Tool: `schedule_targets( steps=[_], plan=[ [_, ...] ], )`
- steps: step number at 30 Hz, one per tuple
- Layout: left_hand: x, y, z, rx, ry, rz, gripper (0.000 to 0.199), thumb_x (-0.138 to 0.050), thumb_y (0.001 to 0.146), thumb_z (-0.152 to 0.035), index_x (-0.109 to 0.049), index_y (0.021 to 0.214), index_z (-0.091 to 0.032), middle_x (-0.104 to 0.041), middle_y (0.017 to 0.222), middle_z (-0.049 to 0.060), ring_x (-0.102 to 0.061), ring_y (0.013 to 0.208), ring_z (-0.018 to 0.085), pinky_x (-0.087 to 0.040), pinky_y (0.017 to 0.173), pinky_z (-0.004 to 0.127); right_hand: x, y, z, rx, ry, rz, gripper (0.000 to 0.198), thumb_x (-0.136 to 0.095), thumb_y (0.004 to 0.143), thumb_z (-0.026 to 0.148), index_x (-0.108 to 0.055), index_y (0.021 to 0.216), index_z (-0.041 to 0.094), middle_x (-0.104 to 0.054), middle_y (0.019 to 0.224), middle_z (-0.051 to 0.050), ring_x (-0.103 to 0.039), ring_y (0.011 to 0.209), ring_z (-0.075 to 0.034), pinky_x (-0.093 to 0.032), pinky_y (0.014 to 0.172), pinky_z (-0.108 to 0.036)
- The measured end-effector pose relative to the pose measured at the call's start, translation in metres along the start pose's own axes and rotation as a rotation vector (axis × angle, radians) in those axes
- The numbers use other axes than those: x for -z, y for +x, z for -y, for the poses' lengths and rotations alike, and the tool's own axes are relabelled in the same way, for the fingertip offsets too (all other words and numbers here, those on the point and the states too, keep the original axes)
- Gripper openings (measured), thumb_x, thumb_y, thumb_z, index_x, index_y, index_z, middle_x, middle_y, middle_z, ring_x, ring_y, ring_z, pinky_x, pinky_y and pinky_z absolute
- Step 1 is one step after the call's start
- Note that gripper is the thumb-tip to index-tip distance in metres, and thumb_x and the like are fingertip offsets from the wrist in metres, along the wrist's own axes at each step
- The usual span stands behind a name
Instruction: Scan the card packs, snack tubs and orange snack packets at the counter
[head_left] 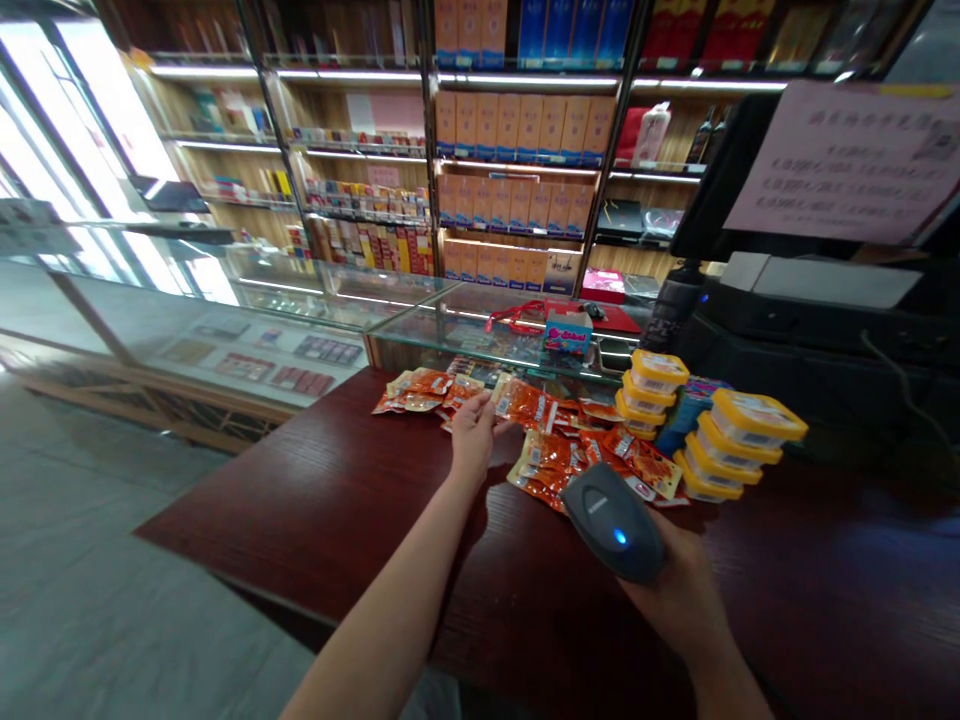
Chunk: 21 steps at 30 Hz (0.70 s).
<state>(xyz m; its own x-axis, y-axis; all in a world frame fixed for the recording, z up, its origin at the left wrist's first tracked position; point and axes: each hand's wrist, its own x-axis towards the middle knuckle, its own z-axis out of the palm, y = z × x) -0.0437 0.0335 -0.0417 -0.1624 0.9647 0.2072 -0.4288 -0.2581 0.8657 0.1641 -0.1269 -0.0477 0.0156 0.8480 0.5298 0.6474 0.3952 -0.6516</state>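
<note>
My left hand [474, 432] pinches the left end of an orange snack packet [527, 402] and keeps it over the counter. In my right hand [686, 580] is a dark grey barcode scanner [615, 525] with a blue light glowing on top. My fingers wrap its handle, mostly hidden under its head. More orange snack packets [424, 388] lie to the left of my left hand. Another heap of packets [555, 455] spreads just beyond the scanner. Yellow-lidded plastic tubs stand in a near stack [731, 455] and a farther stack [646, 395] at the right.
A dark wooden counter [337, 490] lies in front of me, bordered by a glass display case [435, 330]. A small colourful box [568, 335] sits on the glass. At right stands a monitor with a pink paper sheet [847, 165]. Shelves of boxed goods [517, 205] line the back wall.
</note>
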Motion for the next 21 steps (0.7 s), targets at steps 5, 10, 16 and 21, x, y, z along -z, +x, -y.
schedule_targets(
  steps=[5,10,16,21],
  plan=[
    [0.0,0.0,0.002,-0.029,0.049,0.017,0.031,-0.065,0.076,-0.04,-0.062,0.095,-0.016,-0.066,0.084,0.002,-0.065,0.077,0.013,-0.06,0.079,0.039,0.003,0.0,0.006,0.008,-0.009,0.073,0.026,-0.056,0.07,0.023,-0.065,0.094,0.02,-0.072,0.079,-0.005,-0.066,0.066,-0.021,-0.048,0.061,-0.028],
    [-0.001,0.0,0.005,-0.043,0.081,0.012,0.03,-0.064,0.078,-0.04,-0.062,0.096,-0.017,-0.065,0.087,0.002,-0.064,0.079,0.014,-0.06,0.076,0.037,0.004,0.001,0.012,-0.007,0.023,0.091,0.021,-0.056,0.069,0.023,-0.065,0.088,0.021,-0.07,0.074,-0.002,-0.064,0.062,-0.019,-0.046,0.057,-0.026],
    [0.002,-0.001,0.009,-0.052,0.102,0.025,0.039,-0.067,0.075,-0.047,-0.061,0.098,-0.016,-0.063,0.092,0.003,-0.065,0.082,0.015,-0.059,0.078,0.039,0.004,0.001,0.013,-0.023,0.063,0.098,0.022,-0.055,0.069,0.024,-0.067,0.086,0.021,-0.07,0.073,-0.002,-0.066,0.066,-0.02,-0.049,0.061,-0.026],
    [0.0,-0.004,0.006,-0.062,0.13,0.047,0.041,-0.066,0.076,-0.048,-0.061,0.1,-0.016,-0.064,0.095,0.004,-0.065,0.085,0.017,-0.059,0.079,0.039,0.002,0.0,0.01,-0.037,0.026,0.102,0.021,-0.055,0.067,0.024,-0.067,0.085,0.022,-0.068,0.068,-0.002,-0.065,0.069,-0.022,-0.051,0.066,-0.029]
  ],
)
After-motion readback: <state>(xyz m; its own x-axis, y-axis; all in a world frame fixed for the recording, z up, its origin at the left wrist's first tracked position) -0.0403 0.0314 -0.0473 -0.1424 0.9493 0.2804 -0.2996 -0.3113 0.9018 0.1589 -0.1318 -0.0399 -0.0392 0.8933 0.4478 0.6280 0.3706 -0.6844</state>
